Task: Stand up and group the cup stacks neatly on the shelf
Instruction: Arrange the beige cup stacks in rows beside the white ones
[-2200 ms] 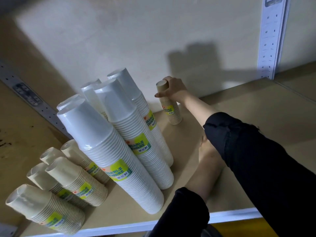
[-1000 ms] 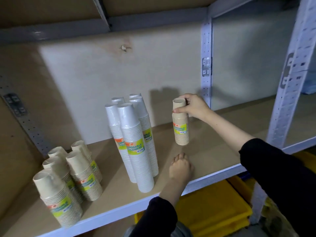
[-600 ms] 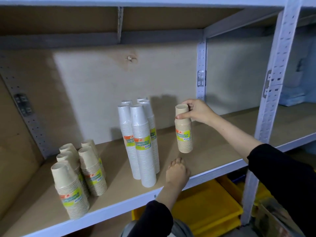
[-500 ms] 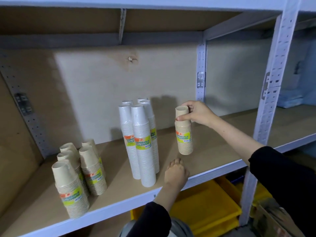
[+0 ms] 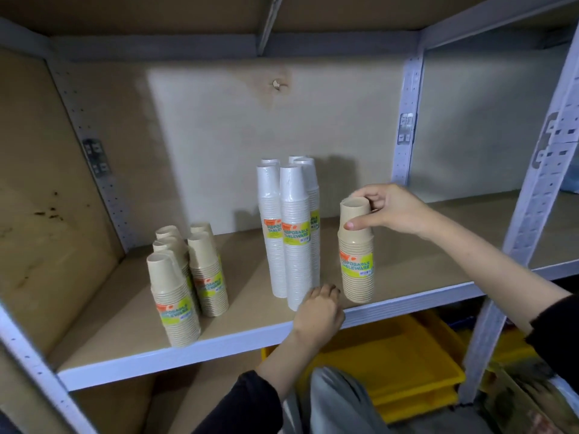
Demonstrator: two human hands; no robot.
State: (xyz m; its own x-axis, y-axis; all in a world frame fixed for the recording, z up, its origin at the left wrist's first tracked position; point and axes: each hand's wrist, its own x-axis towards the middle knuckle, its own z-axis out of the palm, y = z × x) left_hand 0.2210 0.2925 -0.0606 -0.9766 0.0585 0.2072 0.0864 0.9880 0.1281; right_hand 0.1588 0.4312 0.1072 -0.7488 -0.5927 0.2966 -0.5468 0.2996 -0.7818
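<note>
Right hand (image 5: pixel 396 211), its grip pinching the top of the short tan paper cup stack (image 5: pixel 357 252) upright near the shelf (image 5: pixel 219 343) edge, should slide it gently toward the tall white stacks (image 5: pixel 291 233), while the left hand (image 5: pixel 319 311) rests loosely curled.

Open shelf (image 5: pixel 438 245) board lies at 3 o'clock of the held tan stack (image 5: pixel 357 261), clear back to the wall. At its 9 o'clock the white stacks (image 5: pixel 291 245) stand near, with the left hand (image 5: pixel 319 311) resting at the front edge between them. Between the white stacks and the tan group (image 5: pixel 191 277) at 9 o'clock runs a bare lane. An upright post (image 5: pixel 532 189) bounds the bay's right front corner.
</note>
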